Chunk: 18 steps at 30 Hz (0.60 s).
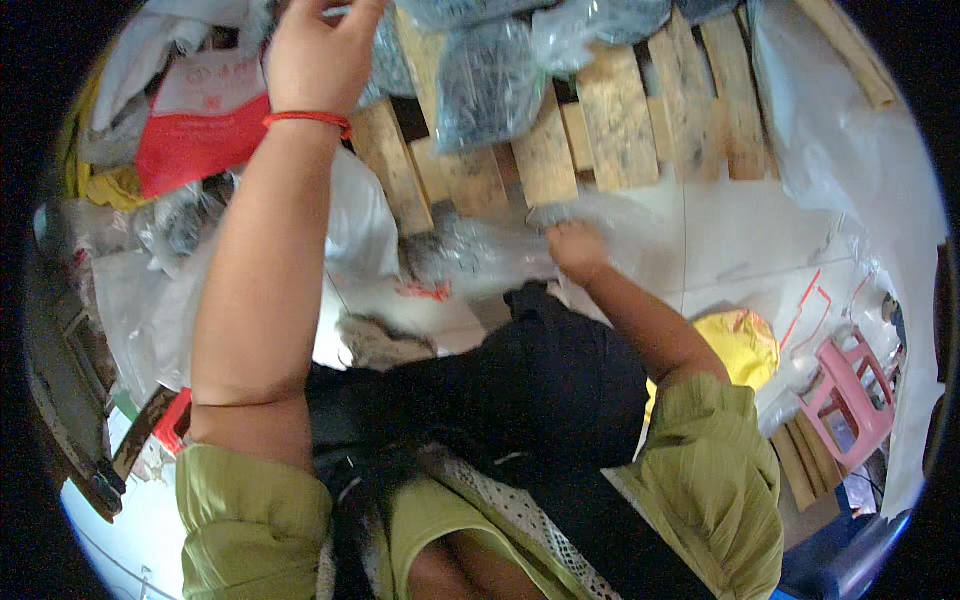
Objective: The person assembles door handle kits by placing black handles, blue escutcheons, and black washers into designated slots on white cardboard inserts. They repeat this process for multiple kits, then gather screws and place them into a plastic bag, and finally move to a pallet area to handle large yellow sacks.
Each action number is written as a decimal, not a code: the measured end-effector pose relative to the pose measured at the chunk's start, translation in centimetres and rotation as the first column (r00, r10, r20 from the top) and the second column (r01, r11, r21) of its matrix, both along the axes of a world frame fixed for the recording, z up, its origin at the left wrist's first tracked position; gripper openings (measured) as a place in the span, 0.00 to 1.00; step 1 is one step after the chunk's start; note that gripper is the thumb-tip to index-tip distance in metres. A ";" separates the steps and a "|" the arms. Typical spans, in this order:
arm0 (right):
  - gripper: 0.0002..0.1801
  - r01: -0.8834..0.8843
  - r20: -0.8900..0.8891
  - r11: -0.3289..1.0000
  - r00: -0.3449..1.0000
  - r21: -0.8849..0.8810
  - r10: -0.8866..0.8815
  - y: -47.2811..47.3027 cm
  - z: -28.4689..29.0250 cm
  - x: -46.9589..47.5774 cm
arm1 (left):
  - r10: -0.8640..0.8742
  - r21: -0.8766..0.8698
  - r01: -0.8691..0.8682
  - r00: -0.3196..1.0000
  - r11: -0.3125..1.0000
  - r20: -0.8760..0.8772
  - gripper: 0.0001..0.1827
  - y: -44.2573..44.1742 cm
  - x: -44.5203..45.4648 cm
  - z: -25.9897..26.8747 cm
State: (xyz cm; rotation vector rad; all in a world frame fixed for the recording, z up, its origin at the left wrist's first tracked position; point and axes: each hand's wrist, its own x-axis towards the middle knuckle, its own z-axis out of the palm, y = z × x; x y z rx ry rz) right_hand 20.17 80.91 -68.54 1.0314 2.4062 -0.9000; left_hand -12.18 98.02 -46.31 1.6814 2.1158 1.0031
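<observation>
My left hand [322, 64], with a red cord at its wrist, reaches to the top edge of the view. Its fingertips are cut off, so what they touch is hidden. Close by it are plastic-wrapped dark bundles [491, 86] on a wooden pallet [619, 120]. My right hand [577, 251] is low over the tiled floor, just in front of the pallet. Its fingers are curled at a crumpled clear plastic bag [487, 244], which it appears to grip; motion blur softens the detail.
A red and white bag [206, 124] and a white sack [364, 214] lie left. Red strapping [427, 290] is on the floor. To the right are a yellow bag [739, 345], a pink plastic stool [851, 401] and a large translucent sheet [825, 127].
</observation>
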 end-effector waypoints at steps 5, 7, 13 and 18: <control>0.11 0.440 0.073 0.898 0.895 0.021 -0.440 0.1 -1.8 3.7 | 0.073 -0.035 -0.069 0.989 0.997 0.126 0.24 -3.2 -0.3 -1.5; 0.12 0.463 0.085 0.884 0.885 -0.061 -0.457 0.3 -2.1 5.0 | 0.042 -0.051 -0.033 0.985 0.998 0.170 0.21 -5.1 -0.8 -3.1; 0.13 0.449 -0.074 0.723 0.822 -0.526 -0.565 0.9 1.9 6.4 | 0.016 -0.054 -0.008 0.989 0.999 0.144 0.18 -9.8 -0.1 -3.6; 0.12 0.625 -0.373 0.601 0.471 -0.499 -0.799 9.9 19.6 2.0 | -0.023 0.292 0.141 0.927 0.946 -0.373 0.22 -4.2 1.8 2.2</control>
